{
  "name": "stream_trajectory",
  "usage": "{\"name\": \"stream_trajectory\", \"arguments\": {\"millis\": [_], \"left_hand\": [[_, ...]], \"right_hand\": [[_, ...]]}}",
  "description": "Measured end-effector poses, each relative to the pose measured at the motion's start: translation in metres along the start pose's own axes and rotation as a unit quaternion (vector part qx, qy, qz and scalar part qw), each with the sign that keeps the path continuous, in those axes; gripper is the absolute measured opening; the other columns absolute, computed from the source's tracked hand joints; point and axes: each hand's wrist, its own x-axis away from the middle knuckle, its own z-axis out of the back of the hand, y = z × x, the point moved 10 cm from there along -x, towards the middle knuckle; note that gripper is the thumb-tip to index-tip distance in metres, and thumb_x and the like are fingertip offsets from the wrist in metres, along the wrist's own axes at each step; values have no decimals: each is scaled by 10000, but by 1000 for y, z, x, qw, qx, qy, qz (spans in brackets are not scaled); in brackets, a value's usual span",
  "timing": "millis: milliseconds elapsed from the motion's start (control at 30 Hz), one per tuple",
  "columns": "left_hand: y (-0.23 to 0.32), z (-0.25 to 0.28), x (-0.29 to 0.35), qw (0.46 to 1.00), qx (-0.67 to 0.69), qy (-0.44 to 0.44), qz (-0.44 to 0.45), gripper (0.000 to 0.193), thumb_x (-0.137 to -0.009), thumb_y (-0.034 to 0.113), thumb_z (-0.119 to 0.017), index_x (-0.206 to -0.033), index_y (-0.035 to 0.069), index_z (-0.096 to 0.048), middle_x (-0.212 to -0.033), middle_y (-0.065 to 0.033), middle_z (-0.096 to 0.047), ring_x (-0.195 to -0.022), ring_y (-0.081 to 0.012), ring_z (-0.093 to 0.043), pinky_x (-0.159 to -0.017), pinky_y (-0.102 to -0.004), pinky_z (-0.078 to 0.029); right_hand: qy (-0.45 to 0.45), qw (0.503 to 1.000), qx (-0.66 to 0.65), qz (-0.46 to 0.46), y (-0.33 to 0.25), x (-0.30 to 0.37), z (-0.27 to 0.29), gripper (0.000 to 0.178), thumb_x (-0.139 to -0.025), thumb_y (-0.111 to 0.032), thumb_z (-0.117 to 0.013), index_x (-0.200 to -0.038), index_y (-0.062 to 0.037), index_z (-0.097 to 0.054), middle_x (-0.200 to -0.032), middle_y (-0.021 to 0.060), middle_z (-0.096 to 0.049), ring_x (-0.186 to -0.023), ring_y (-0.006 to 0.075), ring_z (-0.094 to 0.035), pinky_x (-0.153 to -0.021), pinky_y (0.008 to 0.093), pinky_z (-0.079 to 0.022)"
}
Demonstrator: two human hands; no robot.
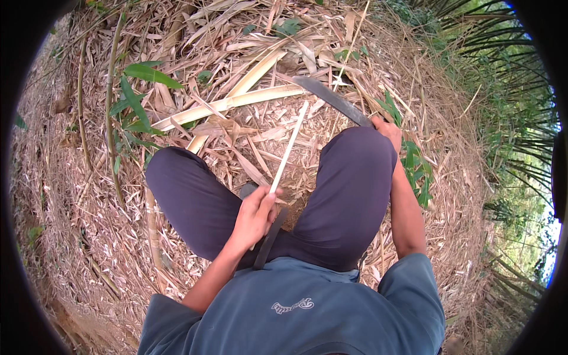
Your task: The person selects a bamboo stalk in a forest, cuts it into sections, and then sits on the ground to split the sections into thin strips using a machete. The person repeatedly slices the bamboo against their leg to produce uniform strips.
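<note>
Blue shirt (278, 325) nearest, left hand (254, 214) closed on a slim pale strip (289, 148) between the knees (360, 157), right hand (387, 132) curled round a machete (334, 100) (handle hidden), strip apparently split already, wider split lengths (260, 96) ahead seemingly untrimmed, remaining work unclear.

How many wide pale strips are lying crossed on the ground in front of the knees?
2. One strip reaches toward the curved blade; the other strip slants away from the left knee. Dry leaves may hide more.

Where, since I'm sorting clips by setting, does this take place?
Outdoors, probably woodland or a bamboo grove: dry leaf litter lies all around, with thin stems and green leaves.
</note>
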Motion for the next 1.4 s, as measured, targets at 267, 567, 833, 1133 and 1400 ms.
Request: {"name": "stream_trajectory", "arguments": {"millis": [267,567,833,1133,1400], "left_hand": [[77,-59,-142,960,-73,16,-269,340,-1053,301,-422,-979,32,-616,-579,15,-490,-472,-80,-452,-464,-241,-380],[88,-86,-181,962,-122,-91,-226,320,-1016,230,-488,-1133,-31,-629,-858,-149,-678,-775,-239,-647,-700,-385,-505],[80,-87,-162,941,-211,-97,-248,334,-1031,254,-430,-1007,-33,-599,-871,-254,-643,-845,-418,-620,-787,-471,-475],[84,-84,-161,933,-249,-61,-254,333,-1028,277,-428,-945,-16,-563,-823,-292,-614,-827,-471,-597,-733,-516,-457],[52,-72,-112,918,-294,-94,-250,239,-1004,205,-485,-907,-2,-554,-685,-262,-572,-696,-471,-577,-631,-517,-438]], "right_hand": [[10,997,0,83,-48,-6,10,215,-785,-336,-607,-822,-124,-611,-639,169,-632,-639,380,-656,-579,480,-493],[-21,997,1,74,-38,-6,11,255,-791,-362,-619,-851,-115,-638,-664,191,-643,-660,395,-659,-612,486,-510],[-25,997,-17,71,-36,-7,4,271,-778,-376,-626,-828,-109,-627,-645,189,-631,-658,398,-655,-609,495,-503],[-48,996,-21,68,-33,-14,1,252,-773,-370,-629,-830,-124,-624,-651,175,-639,-666,392,-659,-608,497,-502],[-26,1000,9,10,-11,-5,4,254,-740,-338,-667,-845,-108,-649,-625,182,-613,-645,381,-648,-588,466,-505]]}}
